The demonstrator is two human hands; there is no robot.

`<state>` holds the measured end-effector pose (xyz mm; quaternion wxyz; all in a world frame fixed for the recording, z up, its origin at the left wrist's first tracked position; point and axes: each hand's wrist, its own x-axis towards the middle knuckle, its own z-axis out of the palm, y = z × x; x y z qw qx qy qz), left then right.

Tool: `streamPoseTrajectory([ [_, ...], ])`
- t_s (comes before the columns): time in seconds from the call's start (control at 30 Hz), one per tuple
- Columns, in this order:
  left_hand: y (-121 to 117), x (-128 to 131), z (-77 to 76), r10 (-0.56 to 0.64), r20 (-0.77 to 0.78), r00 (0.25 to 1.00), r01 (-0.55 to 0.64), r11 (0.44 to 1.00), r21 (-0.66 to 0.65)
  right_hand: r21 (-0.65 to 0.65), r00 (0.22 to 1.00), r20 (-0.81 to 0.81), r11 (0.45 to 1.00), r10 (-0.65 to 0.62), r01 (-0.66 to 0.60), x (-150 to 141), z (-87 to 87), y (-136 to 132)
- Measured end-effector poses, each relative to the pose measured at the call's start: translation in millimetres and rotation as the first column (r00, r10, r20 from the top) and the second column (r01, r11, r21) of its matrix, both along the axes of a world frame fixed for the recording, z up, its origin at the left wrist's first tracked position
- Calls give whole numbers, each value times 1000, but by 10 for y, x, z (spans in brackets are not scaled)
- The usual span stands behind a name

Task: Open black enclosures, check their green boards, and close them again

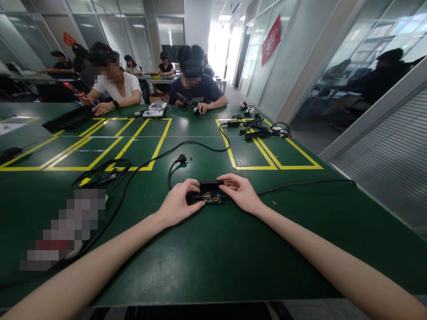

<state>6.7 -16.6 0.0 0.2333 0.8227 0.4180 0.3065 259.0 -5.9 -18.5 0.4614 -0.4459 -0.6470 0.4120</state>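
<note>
On the green table in front of me lies an opened black power adapter, its circuit board point(212, 198) with copper-coloured rings facing up. My left hand point(178, 200) grips the left end of the adapter's lower half, thumb at the near side and fingers at the far side. Just behind the board, the black adapter cover point(211, 185) is tilted on edge. My right hand point(242, 193) pinches the right end of this cover between thumb and fingers. A black cable point(307, 182) runs off to the right from beneath my right hand.
A black plug point(182, 158) on a short cord lies beyond my left hand. Coiled cable point(106, 174) and a blurred-out strip-shaped object point(71, 229) are at left. Yellow tape point(256, 168) marks the table point(187, 271). Black parts point(255, 129) lie far right. Two people work opposite.
</note>
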Motion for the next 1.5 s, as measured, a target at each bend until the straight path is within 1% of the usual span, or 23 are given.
streamPoseTrajectory([
  [0.17,-2,4,-2,4,3,1000,-4,1000,-13,29,999,31,1000,10,-11,6,22,-16],
  [0.4,-4,8,6,9,-5,1000,-9,1000,23,52,998,44,997,52,-54,12,42,-21],
  [0.67,-5,13,14,8,17,1000,-8,1000,30,70,996,71,996,56,-61,14,73,-44],
  [0.9,-6,9,17,14,4,1000,-14,999,47,137,983,115,977,146,-161,22,165,-88],
  [1.07,-5,2,13,16,-12,1000,-15,999,51,192,946,207,937,251,-291,56,227,-105],
  [1.17,-3,-4,3,-2,-18,1000,3,998,60,218,933,233,921,273,-324,80,231,-99],
  [1.33,-2,-1,-26,-48,-50,998,52,996,77,194,908,278,908,312,-371,115,222,-75],
  [1.43,-1,3,-26,-58,-70,996,63,995,75,163,883,329,901,335,-403,128,226,-74],
  [1.5,-1,6,-17,-65,-77,995,71,995,77,167,865,376,894,332,-415,133,227,-80],
])
